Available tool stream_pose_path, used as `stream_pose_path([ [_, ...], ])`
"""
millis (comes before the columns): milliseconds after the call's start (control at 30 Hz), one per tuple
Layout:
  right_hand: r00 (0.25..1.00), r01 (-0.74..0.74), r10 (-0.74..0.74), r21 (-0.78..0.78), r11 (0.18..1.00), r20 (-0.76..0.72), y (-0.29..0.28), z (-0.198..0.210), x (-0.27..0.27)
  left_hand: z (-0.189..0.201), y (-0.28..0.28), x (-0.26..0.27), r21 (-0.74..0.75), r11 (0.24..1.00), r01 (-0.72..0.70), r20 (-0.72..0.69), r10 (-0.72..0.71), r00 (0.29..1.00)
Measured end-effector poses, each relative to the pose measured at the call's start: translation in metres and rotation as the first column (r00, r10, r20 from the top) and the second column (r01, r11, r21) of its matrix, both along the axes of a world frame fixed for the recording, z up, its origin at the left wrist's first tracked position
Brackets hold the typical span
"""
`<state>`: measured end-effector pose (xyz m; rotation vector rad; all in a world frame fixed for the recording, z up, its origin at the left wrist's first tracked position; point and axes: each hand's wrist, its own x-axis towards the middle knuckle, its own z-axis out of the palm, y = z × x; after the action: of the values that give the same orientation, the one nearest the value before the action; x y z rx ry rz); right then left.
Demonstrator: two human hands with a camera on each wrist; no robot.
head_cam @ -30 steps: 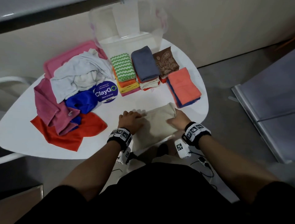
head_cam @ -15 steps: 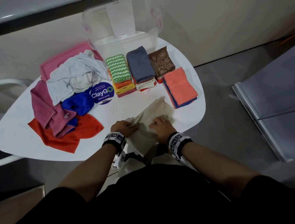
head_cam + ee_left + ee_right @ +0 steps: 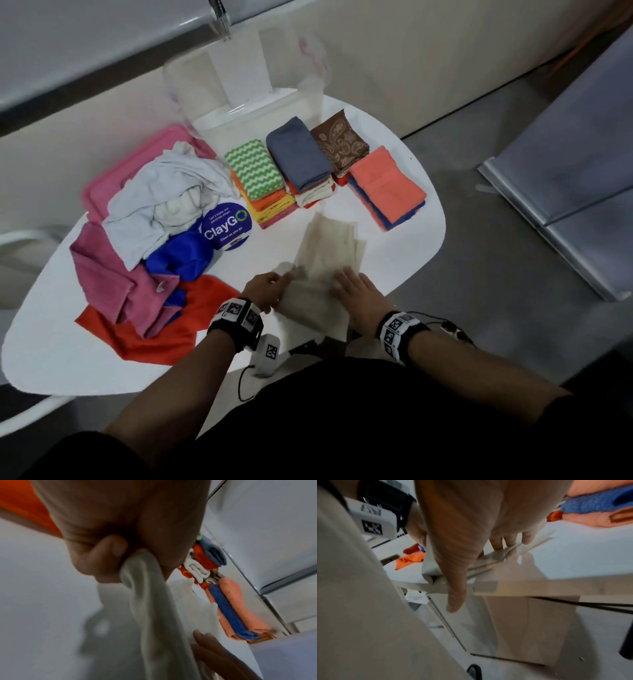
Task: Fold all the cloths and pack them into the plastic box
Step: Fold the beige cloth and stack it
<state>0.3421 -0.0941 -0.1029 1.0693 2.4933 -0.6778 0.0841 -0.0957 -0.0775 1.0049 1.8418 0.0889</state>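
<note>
At the lower centre of the head view, on the near edge of the white table [image 3: 404, 240], lay the beige cloth [image 3: 329, 260], partly folded, its near end hanging over the table's edge. My left hand [image 3: 265, 286] gripped the cloth's left side; the left wrist view showed a curled finger and the thumb pinching a thick fold of the cloth [image 3: 154, 601]. My right hand [image 3: 356, 294] lay flat on the cloth with its fingers straight, pressing it down; in the right wrist view the fingertips [image 3: 510, 542] rested on the layered fabric [image 3: 488, 559] at the table's rim, and the thumb pointed down past the edge.

Toward the top centre of the head view stood the clear plastic box [image 3: 246, 96], at the far side of the table. Just in front of it I saw folded cloths in stacks: a green zigzag cloth [image 3: 255, 169] on an orange, yellow and pink pile, a grey-blue cloth [image 3: 298, 157], a brown patterned cloth [image 3: 339, 142], and a coral cloth [image 3: 387, 183] over a blue one. At the left of the frame lay a loose heap: a white cloth [image 3: 161, 202], a royal blue cloth [image 3: 180, 255], a mauve cloth [image 3: 109, 277] and a red-orange cloth [image 3: 144, 332], with a pink lid [image 3: 137, 161] behind them. A round ClayGo sticker [image 3: 226, 229] sat between heap and stacks.
</note>
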Motion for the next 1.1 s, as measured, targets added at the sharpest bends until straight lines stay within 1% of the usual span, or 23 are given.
stream_pose_path([
  [33, 0.997, 0.023, -0.024, -0.022, 0.999, -0.067, -0.001, -0.001, -0.001, 0.002, -0.004, -0.006, 0.106, 0.994, -0.007, 0.024, 0.005, 1.0],
  [67, 0.99, 0.042, -0.046, -0.029, 0.999, -0.131, 0.0, -0.005, -0.002, 0.004, -0.007, -0.011, 0.224, 0.974, 0.022, 0.022, -0.028, 0.999],
  [100, 0.979, 0.074, -0.078, -0.028, 0.997, -0.19, -0.001, -0.006, -0.002, 0.004, -0.008, -0.019, 0.339, 0.935, 0.105, 0.006, -0.114, 0.994],
  [133, 0.958, 0.138, -0.146, -0.047, 0.989, -0.247, 0.0, -0.008, -0.001, 0.001, -0.008, -0.026, 0.424, 0.877, 0.229, -0.037, -0.236, 0.971],
  [167, 0.922, 0.23, -0.243, -0.079, 0.97, -0.302, 0.0, -0.006, -0.002, -0.001, -0.007, -0.032, 0.46, 0.808, 0.368, -0.087, -0.372, 0.924],
  [200, 0.873, 0.343, -0.356, -0.098, 0.934, -0.334, -0.001, -0.003, -0.003, -0.005, -0.006, -0.038, 0.439, 0.75, 0.494, -0.129, -0.492, 0.861],
  [267, 0.803, 0.463, -0.519, -0.243, 0.853, -0.294, 0.004, 0.005, -0.001, -0.011, -0.003, -0.042, 0.371, 0.668, 0.646, -0.153, -0.642, 0.752],
  [333, 0.709, 0.587, -0.675, -0.359, 0.726, -0.206, 0.011, 0.007, 0.002, -0.021, 0.0, -0.039, 0.378, 0.585, 0.718, -0.221, -0.696, 0.683],
  [367, 0.658, 0.622, -0.725, -0.396, 0.676, -0.204, 0.014, 0.011, 0.002, -0.024, 0.002, -0.036, 0.403, 0.554, 0.728, -0.246, -0.701, 0.67],
  [400, 0.588, 0.653, -0.78, -0.444, 0.614, -0.214, 0.016, 0.013, 0.001, -0.027, 0.006, -0.031, 0.464, 0.525, 0.713, -0.258, -0.69, 0.676],
  [433, 0.521, 0.667, -0.821, -0.489, 0.561, -0.232, 0.017, 0.015, -0.001, -0.029, 0.009, -0.026, 0.545, 0.501, 0.672, -0.255, -0.665, 0.702],
  [467, 0.474, 0.678, -0.848, -0.516, 0.524, -0.238, 0.017, 0.012, -0.002, -0.03, 0.013, -0.02, 0.618, 0.491, 0.614, -0.232, -0.632, 0.739],
  [500, 0.462, 0.681, -0.856, -0.526, 0.51, -0.232, 0.016, 0.011, -0.003, -0.029, 0.015, -0.014, 0.665, 0.501, 0.554, -0.198, -0.597, 0.778],
  [533, 0.487, 0.683, -0.847, -0.512, 0.521, -0.214, 0.014, 0.01, -0.004, -0.027, 0.018, -0.009, 0.68, 0.531, 0.505, -0.15, -0.574, 0.805],
  [600, 0.557, 0.691, -0.812, -0.447, 0.569, -0.172, 0.011, 0.01, -0.005, -0.018, 0.022, -0.001, 0.609, 0.672, 0.422, -0.032, -0.51, 0.859],
  [633, 0.56, 0.701, -0.811, -0.426, 0.572, -0.167, 0.01, 0.01, -0.006, -0.018, 0.024, 0.0, 0.553, 0.742, 0.379, 0.01, -0.46, 0.888],
  [667, 0.542, 0.715, -0.822, -0.419, 0.559, -0.172, 0.011, 0.011, -0.007, -0.019, 0.027, 0.0, 0.506, 0.794, 0.337, 0.04, -0.411, 0.911],
  [700, 0.515, 0.729, -0.837, -0.418, 0.542, -0.185, 0.012, 0.012, -0.008, -0.019, 0.031, 0.001, 0.464, 0.829, 0.31, 0.042, -0.37, 0.928],
  [800, 0.381, 0.801, -0.898, -0.407, 0.439, -0.219, 0.02, 0.013, -0.013, -0.025, 0.046, 0.006, 0.358, 0.907, 0.22, 0.027, -0.246, 0.969],
  [867, 0.306, 0.842, -0.919, -0.38, 0.383, -0.248, 0.025, 0.014, -0.019, -0.03, 0.052, 0.012, 0.316, 0.945, 0.079, 0.101, -0.117, 0.988],
  [933, 0.252, 0.874, -0.929, -0.349, 0.338, -0.27, 0.03, 0.013, -0.025, -0.031, 0.055, 0.022, 0.311, 0.95, -0.019, 0.148, -0.028, 0.989],
  [1000, 0.24, 0.907, -0.93, -0.279, 0.317, -0.279, 0.035, 0.007, -0.027, -0.032, 0.058, 0.031, 0.319, 0.948, -0.016, 0.127, -0.026, 0.992],
  [1100, 0.253, 0.939, -0.953, -0.194, 0.283, -0.167, 0.043, -0.006, -0.025, -0.035, 0.064, 0.041, 0.286, 0.958, 0.024, 0.055, -0.041, 0.998],
])
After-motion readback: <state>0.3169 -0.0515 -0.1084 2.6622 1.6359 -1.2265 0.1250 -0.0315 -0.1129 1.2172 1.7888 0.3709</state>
